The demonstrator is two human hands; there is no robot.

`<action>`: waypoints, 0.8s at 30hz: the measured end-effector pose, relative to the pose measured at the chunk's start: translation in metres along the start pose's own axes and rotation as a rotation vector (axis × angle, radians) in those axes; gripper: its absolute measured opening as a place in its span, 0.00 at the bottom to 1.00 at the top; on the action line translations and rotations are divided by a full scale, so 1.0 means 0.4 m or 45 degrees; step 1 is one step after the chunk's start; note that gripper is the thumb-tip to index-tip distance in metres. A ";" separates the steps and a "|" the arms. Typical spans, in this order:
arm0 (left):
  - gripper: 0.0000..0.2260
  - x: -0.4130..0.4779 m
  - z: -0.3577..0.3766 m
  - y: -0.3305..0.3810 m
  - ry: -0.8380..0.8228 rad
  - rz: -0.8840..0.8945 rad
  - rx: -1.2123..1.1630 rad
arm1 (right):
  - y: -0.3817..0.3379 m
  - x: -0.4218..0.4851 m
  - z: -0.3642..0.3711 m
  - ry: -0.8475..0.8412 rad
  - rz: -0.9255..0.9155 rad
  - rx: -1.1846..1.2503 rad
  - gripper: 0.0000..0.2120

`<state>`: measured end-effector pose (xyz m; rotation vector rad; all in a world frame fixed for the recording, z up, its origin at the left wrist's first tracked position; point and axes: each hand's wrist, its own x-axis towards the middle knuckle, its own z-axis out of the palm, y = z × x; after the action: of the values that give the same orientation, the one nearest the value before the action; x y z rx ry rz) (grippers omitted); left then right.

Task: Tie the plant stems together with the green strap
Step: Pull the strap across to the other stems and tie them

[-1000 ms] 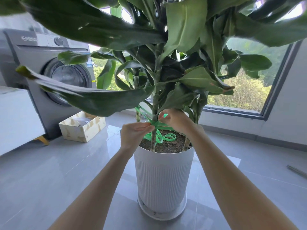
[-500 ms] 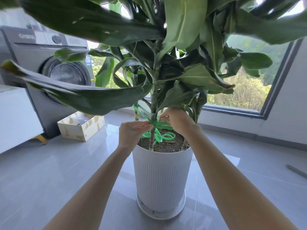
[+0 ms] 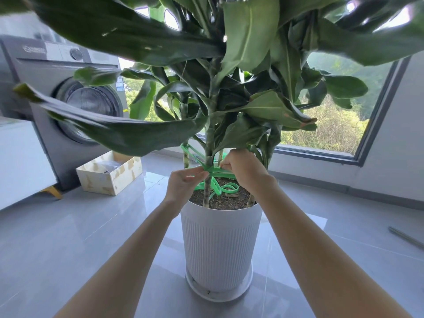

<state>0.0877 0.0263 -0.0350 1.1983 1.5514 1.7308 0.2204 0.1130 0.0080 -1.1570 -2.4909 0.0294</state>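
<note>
A tall leafy plant grows from a white ribbed pot (image 3: 219, 246) on the floor. Its stems (image 3: 210, 154) rise from the soil. A green strap (image 3: 195, 154) runs around the stems just above the soil, crossing at the front stem, and its loose end lies coiled on the soil (image 3: 226, 188). My left hand (image 3: 183, 185) pinches the strap left of the front stem. My right hand (image 3: 243, 168) pinches the strap on the right side, close to the stem. Big leaves hide the upper stems.
A grey washing machine (image 3: 66, 106) stands at the left. A pale wooden box (image 3: 110, 174) sits on the tiles beside it, with a white cabinet (image 3: 20, 161) at far left. A window (image 3: 332, 131) lies behind the plant. A thin rod (image 3: 406, 237) lies on the floor at right.
Both hands keep their pinch on the strap and have drawn closer to the front stem. The crossing of the strap sits tighter against it.
</note>
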 end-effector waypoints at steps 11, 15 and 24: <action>0.13 -0.003 0.006 0.007 -0.018 0.001 0.053 | 0.001 -0.024 -0.018 0.021 0.018 0.010 0.08; 0.14 -0.009 0.010 0.012 -0.026 -0.022 0.113 | -0.003 -0.035 -0.021 0.035 0.015 0.001 0.11; 0.13 -0.010 0.012 0.013 -0.095 -0.011 0.170 | -0.025 -0.050 -0.026 0.122 0.061 -0.172 0.11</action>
<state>0.0945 0.0242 -0.0313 1.3034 1.6464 1.5793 0.2285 0.0902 0.0127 -1.2416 -2.4120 -0.1795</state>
